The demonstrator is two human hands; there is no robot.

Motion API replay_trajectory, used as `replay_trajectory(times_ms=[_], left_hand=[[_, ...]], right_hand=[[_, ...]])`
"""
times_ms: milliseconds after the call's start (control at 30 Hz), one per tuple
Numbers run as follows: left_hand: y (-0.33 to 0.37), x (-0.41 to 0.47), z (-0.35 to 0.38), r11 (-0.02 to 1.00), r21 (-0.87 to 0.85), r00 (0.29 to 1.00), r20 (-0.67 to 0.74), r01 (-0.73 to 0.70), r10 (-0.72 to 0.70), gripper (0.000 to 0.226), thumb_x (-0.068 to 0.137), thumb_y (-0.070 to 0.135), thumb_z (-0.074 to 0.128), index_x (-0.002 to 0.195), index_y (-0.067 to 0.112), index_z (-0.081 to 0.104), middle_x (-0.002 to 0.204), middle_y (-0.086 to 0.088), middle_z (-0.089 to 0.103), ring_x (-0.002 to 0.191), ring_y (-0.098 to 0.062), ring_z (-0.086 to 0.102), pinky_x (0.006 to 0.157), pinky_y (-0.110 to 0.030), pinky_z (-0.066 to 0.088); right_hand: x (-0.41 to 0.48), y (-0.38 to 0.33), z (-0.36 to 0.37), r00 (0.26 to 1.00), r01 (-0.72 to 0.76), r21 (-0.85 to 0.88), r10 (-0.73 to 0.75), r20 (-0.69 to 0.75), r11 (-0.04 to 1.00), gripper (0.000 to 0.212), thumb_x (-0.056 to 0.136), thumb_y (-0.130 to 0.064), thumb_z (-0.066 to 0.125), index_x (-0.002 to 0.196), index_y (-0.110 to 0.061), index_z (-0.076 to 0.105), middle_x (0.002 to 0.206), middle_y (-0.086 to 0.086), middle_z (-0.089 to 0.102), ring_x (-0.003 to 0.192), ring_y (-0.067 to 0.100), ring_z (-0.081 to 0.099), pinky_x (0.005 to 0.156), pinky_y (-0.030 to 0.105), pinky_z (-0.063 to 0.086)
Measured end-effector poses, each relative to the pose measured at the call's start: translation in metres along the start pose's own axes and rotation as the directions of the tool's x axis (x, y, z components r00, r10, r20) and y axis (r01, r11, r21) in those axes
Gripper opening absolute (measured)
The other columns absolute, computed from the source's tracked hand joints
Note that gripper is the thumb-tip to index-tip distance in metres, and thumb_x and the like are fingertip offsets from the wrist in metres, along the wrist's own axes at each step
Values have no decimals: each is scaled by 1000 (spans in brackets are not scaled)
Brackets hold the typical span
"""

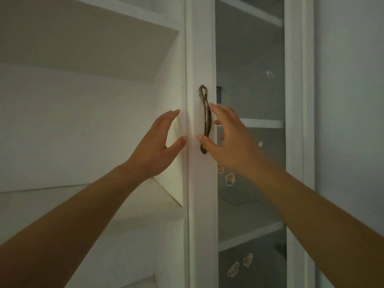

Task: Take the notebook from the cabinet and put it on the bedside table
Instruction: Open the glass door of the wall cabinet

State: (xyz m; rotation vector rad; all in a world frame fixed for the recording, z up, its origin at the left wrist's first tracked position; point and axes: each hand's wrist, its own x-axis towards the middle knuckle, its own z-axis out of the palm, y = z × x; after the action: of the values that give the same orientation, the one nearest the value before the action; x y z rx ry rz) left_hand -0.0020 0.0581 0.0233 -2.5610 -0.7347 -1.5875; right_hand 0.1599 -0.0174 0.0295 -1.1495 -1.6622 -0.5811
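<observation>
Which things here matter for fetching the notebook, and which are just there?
For the job: cabinet door, door handle, right hand open around the handle, left hand open beside the door edge.
Just there: stickers on the glass, shelves.

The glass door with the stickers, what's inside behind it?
Behind the glass door are white shelves and a flat grey thing, too blurry to name. The right hand and door frame hide some.

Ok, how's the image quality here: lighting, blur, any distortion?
Head view: dim, with a brighter patch on the cabinet wall behind the left hand; the right hand at the brass handle is slightly motion-blurred; the glass door looks hazy, its stickers soft; wide-angle lens bends the shelves at left.
</observation>
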Motion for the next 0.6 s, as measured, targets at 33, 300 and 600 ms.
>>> replay_trajectory(times_ms=[33,300,600], left_hand=[[-4,4,1,999,-34,1000,0,-7,7,60,92,37,46,145,29,18,153,8,20,137,-8,21,110,-35,28],[-37,19,10,976,-187,994,-3,-110,111,62,92,46,40,145,35,10,155,9,13,141,-6,11,113,-41,23],[-52,15,42,936,-319,989,-26,-148,148,63,87,57,26,142,41,1,156,12,-4,141,-3,-4,116,-37,6]], right_hand=[[1,0,3,1000,-16,-12,16,-1,1000,71,85,-34,61,143,-17,22,145,0,28,126,14,38,102,38,40],[5,-9,15,991,-107,-82,99,-94,991,68,84,-31,62,141,-17,27,136,1,36,117,8,38,101,32,40],[4,-17,42,939,-211,-96,175,-296,973,59,86,-22,61,138,-21,34,110,-6,42,90,5,50,74,12,48]])
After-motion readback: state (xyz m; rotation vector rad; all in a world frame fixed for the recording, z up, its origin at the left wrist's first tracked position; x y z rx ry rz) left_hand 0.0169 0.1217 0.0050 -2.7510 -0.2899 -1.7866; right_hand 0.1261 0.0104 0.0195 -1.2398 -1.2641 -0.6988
